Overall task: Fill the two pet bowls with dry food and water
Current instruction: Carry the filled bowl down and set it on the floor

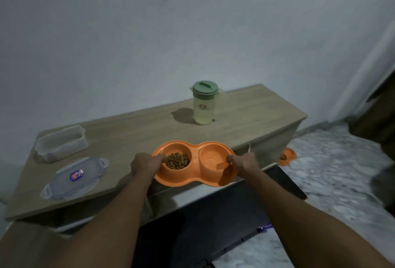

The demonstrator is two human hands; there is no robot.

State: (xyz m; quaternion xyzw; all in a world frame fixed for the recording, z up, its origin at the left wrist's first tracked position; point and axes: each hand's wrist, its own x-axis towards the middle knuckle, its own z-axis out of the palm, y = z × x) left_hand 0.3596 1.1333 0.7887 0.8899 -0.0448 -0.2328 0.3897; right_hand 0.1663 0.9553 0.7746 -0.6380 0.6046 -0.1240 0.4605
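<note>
An orange double pet bowl [195, 179] juts over the front edge of the wooden table [136, 126]. Its left cup holds brown dry food [176, 160]. Its right cup [213, 156] looks wet, but I cannot tell how much water it holds. My left hand [147, 163] grips the left rim, fingers curled into the food cup. My right hand [243, 162] grips the right rim, fingers curled over the edge. A clear pitcher with a green lid [204, 103] stands upright at the back of the table.
An open clear plastic container [61, 143] sits at the table's left, its lid [74, 178] lying flat in front of it. A second orange bowl [287, 156] lies on the speckled floor to the right. A dark mat [284, 180] lies below the table's front edge.
</note>
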